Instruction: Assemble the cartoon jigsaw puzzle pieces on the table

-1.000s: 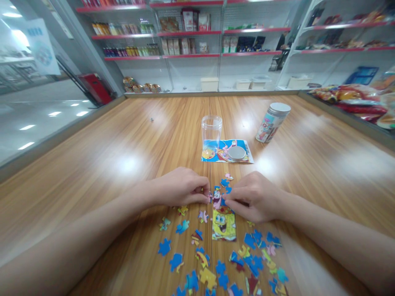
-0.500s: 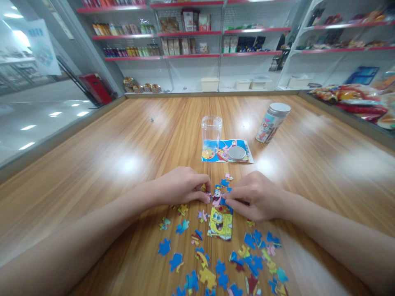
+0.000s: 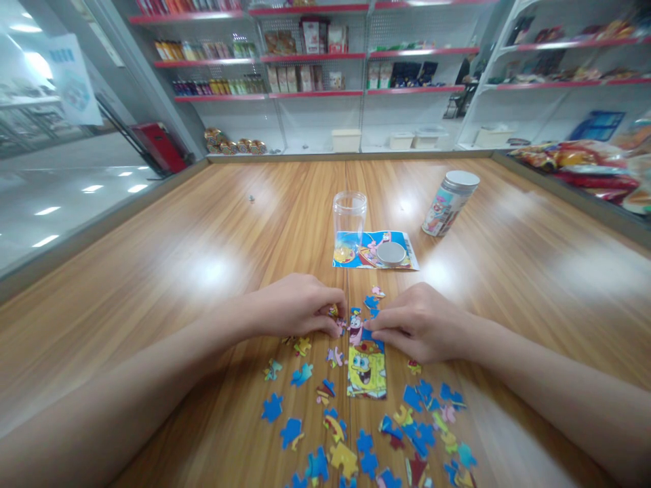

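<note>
Several joined jigsaw pieces form a picture strip (image 3: 366, 369), a yellow sponge character below a pink laughing one. My right hand (image 3: 420, 324) is closed, thumb and fingertips pinching the strip's blue upper right edge. On the other side, the closed fingers of my left hand (image 3: 305, 305) hold a small pink puzzle piece (image 3: 339, 329) just left of the pink character; the fingers partly hide it. Whether this piece touches the strip, I cannot tell. Loose blue puzzle pieces (image 3: 370, 302) lie above the strip, and a pink and lilac piece (image 3: 336, 356) lies beside it.
Several loose pieces (image 3: 344, 459) are scattered nearer me. Beyond my hands, a clear plastic jar (image 3: 350, 213) and a silvery lid (image 3: 391, 253) rest on a printed picture sheet (image 3: 369, 257). A lidded picture canister (image 3: 450, 203) stands farther right. Stocked shelves (image 3: 315, 93) line the back.
The strip has turned slightly and its lower end has shifted right, so it now lies straighter. Both hands keep nearly the same place and grip.
</note>
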Demonstrator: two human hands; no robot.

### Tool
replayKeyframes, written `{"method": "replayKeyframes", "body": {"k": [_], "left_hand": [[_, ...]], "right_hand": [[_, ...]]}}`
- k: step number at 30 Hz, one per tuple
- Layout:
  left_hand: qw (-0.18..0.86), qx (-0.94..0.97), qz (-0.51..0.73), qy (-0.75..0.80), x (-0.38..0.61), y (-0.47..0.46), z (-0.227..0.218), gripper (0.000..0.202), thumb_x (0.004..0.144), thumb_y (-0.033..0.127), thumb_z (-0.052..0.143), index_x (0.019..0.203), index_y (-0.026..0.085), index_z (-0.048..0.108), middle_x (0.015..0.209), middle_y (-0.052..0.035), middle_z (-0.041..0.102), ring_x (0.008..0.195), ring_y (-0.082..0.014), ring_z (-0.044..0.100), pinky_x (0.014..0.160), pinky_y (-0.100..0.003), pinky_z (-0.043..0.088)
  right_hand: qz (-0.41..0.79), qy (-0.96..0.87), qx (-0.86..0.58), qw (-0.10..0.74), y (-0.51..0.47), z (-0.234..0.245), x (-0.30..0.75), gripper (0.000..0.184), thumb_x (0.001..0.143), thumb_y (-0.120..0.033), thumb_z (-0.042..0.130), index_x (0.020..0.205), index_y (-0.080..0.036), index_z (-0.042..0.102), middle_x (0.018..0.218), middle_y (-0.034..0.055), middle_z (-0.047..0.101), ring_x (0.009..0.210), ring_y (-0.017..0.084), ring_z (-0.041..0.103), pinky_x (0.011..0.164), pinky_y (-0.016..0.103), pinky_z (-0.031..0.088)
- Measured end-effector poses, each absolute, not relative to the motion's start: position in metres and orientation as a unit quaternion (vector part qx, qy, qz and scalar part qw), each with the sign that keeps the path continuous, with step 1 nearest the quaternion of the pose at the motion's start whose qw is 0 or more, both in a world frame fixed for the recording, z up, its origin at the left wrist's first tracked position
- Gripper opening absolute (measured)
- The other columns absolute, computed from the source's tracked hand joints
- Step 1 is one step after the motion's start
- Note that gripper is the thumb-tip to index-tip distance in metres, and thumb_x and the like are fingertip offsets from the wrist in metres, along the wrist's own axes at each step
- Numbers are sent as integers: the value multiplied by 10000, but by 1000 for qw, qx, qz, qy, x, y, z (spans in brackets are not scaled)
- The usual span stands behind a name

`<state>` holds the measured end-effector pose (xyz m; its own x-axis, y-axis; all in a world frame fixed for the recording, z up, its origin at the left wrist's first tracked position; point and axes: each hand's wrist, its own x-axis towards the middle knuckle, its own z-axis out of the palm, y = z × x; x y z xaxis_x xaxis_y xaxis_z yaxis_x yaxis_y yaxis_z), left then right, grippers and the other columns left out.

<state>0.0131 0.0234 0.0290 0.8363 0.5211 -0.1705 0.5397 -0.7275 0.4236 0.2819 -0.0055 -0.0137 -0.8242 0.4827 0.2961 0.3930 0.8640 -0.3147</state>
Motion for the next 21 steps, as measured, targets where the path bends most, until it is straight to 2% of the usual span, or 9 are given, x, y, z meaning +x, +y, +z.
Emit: {"method": "replayKeyframes", "body": {"k": [12,21], "left_hand": [[243,922,-32,298,16,22,28,204,914,350,677,1049,196,686,849,-25,716,700,-125,647,608,-189,438],[257,920,-18,295,14,23,25,249,889,385,704,1037,188,665,776,-3,678,638,-112,597,565,-189,394]], "right_hand": [[112,-950,-224,186,-5,-10,282,191,962,-273,564,922,-206,739,655,-8,672,534,93,543,534,266,290],[110,-950,-221,193,-4,-12,283,195,967,-278,564,939,-207,744,690,3,699,560,99,582,539,271,300]]}}
